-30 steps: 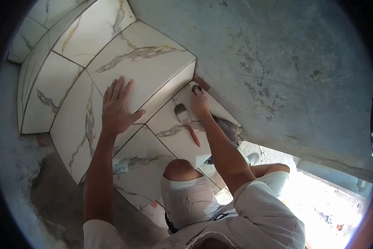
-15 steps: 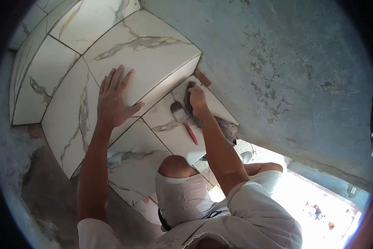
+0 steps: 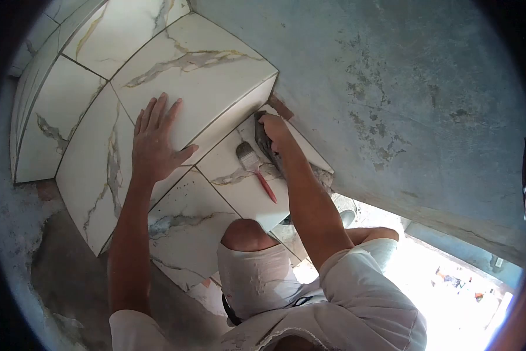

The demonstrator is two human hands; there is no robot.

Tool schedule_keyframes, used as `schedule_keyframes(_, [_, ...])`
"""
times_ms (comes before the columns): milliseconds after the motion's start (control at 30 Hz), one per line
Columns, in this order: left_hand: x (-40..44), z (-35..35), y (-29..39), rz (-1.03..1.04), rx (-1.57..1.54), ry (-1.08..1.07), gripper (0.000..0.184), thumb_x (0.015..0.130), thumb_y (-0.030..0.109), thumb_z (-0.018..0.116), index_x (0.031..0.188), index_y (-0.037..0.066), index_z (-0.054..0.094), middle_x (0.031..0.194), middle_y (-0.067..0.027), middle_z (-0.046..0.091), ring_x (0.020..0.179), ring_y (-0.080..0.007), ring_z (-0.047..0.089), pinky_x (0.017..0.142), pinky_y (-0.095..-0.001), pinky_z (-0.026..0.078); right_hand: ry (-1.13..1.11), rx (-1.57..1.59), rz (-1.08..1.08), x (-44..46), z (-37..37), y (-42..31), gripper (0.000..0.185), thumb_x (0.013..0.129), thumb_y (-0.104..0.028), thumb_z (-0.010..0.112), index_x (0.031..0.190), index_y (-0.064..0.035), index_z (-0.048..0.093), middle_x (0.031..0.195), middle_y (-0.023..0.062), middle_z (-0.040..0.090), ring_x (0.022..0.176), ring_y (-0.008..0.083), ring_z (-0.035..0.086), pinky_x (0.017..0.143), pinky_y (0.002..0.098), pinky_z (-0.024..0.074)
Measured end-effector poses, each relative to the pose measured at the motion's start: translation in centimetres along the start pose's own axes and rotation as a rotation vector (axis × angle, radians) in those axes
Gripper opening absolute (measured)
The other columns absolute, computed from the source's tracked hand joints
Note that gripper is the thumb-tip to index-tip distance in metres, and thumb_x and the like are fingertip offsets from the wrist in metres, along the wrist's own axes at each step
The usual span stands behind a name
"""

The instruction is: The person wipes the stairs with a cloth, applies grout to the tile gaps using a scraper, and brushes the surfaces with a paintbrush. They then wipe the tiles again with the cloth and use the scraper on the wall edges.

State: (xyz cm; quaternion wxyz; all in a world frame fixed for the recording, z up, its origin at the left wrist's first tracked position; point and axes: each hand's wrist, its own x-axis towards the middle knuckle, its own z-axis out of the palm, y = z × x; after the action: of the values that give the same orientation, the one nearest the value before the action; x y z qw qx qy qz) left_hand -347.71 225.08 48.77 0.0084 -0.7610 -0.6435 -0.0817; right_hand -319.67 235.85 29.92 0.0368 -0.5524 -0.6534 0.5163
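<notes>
My left hand (image 3: pixel 156 143) lies flat with its fingers spread on a white marbled tile (image 3: pixel 204 76) of the upper step. My right hand (image 3: pixel 276 131) is closed on a dark grey cloth (image 3: pixel 263 137), at the corner where the lower tile (image 3: pixel 225 158) meets the step's upright face. The cloth trails down the tile beside my forearm. Just left of it, a paintbrush with a red handle (image 3: pixel 266 186) lies on the lower tile, bristles toward the step.
A grey-blue plastered wall (image 3: pixel 415 105) rises on the right. My bent knee (image 3: pixel 248 235) is over the lower tiles. Rough grey concrete (image 3: pixel 81 263) shows at lower left. Bright ground (image 3: pixel 432 292) lies beyond the wall's lower edge. Dark specks dot a lower tile.
My right hand has moved slightly left along the step's base, drawing the cloth with it. Dark specks now show on the tile near my left wrist. The left hand stays flat.
</notes>
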Motion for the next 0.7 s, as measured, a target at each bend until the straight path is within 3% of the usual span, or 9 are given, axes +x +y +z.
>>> schedule_keyframes(33, [-0.1,0.0,0.0,0.006,-0.001,0.000,0.095,0.066,0.035,0.082,0.148,0.018,0.036,0.155,-0.0134,0.030,0.144,-0.0342,0.027,0.118,-0.0486,0.023,0.003,-0.002,0.000,0.0,0.3,-0.1,0.053,0.091,-0.025,0.051,0.139,-0.0042,0.049,0.143,0.0227,0.045,0.131,0.0347,0.044,0.107,0.0410,0.0372])
schedule_keyframes(100, [-0.2,0.0,0.2,-0.004,-0.004,-0.008,0.095,0.066,0.035,0.082,0.148,0.018,0.036,0.155,-0.0136,0.030,0.144,-0.0345,0.026,0.118,-0.0489,0.023,0.513,0.873,0.119,0.2,2.4,-0.4,0.052,0.091,-0.026,0.051,0.138,-0.0032,0.051,0.142,0.0230,0.047,0.130,0.0347,0.045,0.106,0.0407,0.0379])
schedule_keyframes(133, [0.0,-0.1,0.1,-0.009,-0.003,-0.014,0.095,0.066,0.036,0.082,0.148,0.018,0.036,0.155,-0.0137,0.030,0.144,-0.0347,0.026,0.118,-0.0492,0.023,0.516,0.877,0.114,-0.1,2.6,-1.5,0.052,0.091,-0.026,0.051,0.138,-0.0032,0.051,0.142,0.0230,0.047,0.130,0.0347,0.045,0.106,0.0407,0.0379])
schedule_keyframes(200, [-0.1,0.0,0.0,0.000,-0.007,-0.010,0.095,0.066,0.035,0.082,0.148,0.018,0.036,0.155,-0.0134,0.030,0.144,-0.0345,0.026,0.118,-0.0491,0.023,0.614,0.556,0.245,-1.3,2.6,-4.0,0.053,0.092,-0.026,0.050,0.141,-0.0058,0.047,0.139,0.0172,0.054,0.125,0.0360,0.052,0.102,0.0374,0.0421])
schedule_keyframes(333, [0.0,-0.2,0.3,-0.015,-0.002,-0.025,0.095,0.066,0.034,0.082,0.148,0.020,0.036,0.155,-0.0128,0.029,0.144,-0.0336,0.026,0.118,-0.0488,0.023,0.639,0.545,0.258,-0.7,3.3,-4.3,0.051,0.092,-0.027,0.051,0.140,-0.0083,0.049,0.134,0.0182,0.057,0.122,0.0372,0.054,0.100,0.0394,0.0430])
schedule_keyframes(400, [0.1,-0.2,0.4,-0.023,-0.006,-0.028,0.095,0.066,0.034,0.082,0.148,0.020,0.037,0.155,-0.0125,0.029,0.144,-0.0334,0.026,0.118,-0.0486,0.023,0.654,0.830,0.313,-1.1,2.8,-5.3,0.044,0.092,-0.026,0.049,0.132,-0.0090,0.055,0.126,0.0197,0.061,0.116,0.0395,0.057,0.098,0.0415,0.0446])
schedule_keyframes(433, [0.2,-0.2,0.5,-0.031,-0.004,-0.026,0.094,0.066,0.034,0.082,0.148,0.020,0.037,0.155,-0.0123,0.029,0.144,-0.0332,0.026,0.118,-0.0485,0.023,0.655,0.828,0.312,-1.3,2.9,-5.1,0.044,0.092,-0.026,0.049,0.132,-0.0090,0.055,0.126,0.0197,0.061,0.116,0.0395,0.057,0.098,0.0415,0.0446])
schedule_keyframes(633, [-0.1,-0.2,0.2,-0.005,-0.007,-0.003,0.094,0.066,0.032,0.082,0.147,0.020,0.038,0.155,-0.0118,0.031,0.144,-0.0332,0.026,0.117,-0.0481,0.025,0.312,0.823,0.182,-2.7,3.3,-3.9,0.048,0.091,-0.023,0.047,0.137,-0.0089,0.051,0.129,0.0239,0.058,0.117,0.0413,0.055,0.096,0.0425,0.0459])
schedule_keyframes(700, [-0.1,-0.2,0.2,-0.007,-0.004,-0.006,0.094,0.066,0.032,0.082,0.147,0.020,0.038,0.155,-0.0121,0.031,0.144,-0.0333,0.027,0.117,-0.0482,0.025,0.626,0.669,0.166,-2.6,3.0,-4.9,0.051,0.091,-0.023,0.047,0.139,-0.0063,0.049,0.128,0.0262,0.058,0.120,0.0424,0.053,0.098,0.0438,0.0448])
